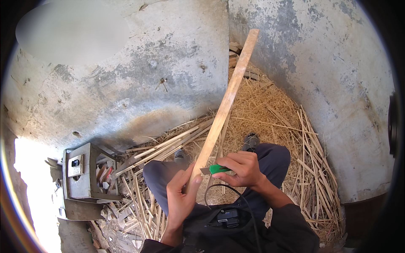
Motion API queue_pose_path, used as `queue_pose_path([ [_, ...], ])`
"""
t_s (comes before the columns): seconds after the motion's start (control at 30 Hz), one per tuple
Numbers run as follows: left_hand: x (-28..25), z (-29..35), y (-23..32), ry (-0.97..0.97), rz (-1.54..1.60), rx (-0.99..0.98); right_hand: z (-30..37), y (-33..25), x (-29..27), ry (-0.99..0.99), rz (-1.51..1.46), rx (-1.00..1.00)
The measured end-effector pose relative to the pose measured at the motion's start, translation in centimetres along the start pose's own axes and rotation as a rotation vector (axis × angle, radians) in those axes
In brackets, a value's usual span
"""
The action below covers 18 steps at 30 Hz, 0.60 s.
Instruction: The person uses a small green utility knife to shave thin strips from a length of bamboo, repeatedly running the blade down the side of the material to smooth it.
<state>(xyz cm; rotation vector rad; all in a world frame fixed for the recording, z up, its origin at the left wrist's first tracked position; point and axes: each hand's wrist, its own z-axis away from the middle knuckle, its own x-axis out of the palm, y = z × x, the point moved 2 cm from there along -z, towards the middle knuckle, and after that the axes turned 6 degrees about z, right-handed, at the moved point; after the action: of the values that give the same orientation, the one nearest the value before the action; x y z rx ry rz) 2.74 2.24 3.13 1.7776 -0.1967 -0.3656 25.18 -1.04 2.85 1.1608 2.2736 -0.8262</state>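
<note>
A long, flat wooden strip slants up and away from my lap toward the corner of the walls. My left hand is closed round its near end, with the thumb on the right edge. In my right hand I grip a knife with a green handle. Its short grey blade points left and meets the strip's right edge just above my left thumb. My right fingers wrap over the handle and hide its rear part.
Wood shavings cover the floor ahead. Bundles of thin sticks lie at left, and more loose sticks rest along the right wall. A worn wooden box holding small items stands at left. A black cable loops over my lap.
</note>
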Motion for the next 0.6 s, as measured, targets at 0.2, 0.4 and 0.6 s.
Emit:
queue_pose_path([
  [0.2,0.21,0.05,0.08,0.001,0.029,0.001,-0.01,-0.05,-0.15,0.010,-0.010,0.007],
  [0.4,0.27,-0.06,0.25,0.002,0.015,0.003,-0.10,-0.15,-0.34,0.022,0.022,0.017],
  [0.6,0.35,0.00,-0.09,0.015,0.064,-0.014,-0.61,-0.53,-0.69,0.054,0.087,0.021],
])
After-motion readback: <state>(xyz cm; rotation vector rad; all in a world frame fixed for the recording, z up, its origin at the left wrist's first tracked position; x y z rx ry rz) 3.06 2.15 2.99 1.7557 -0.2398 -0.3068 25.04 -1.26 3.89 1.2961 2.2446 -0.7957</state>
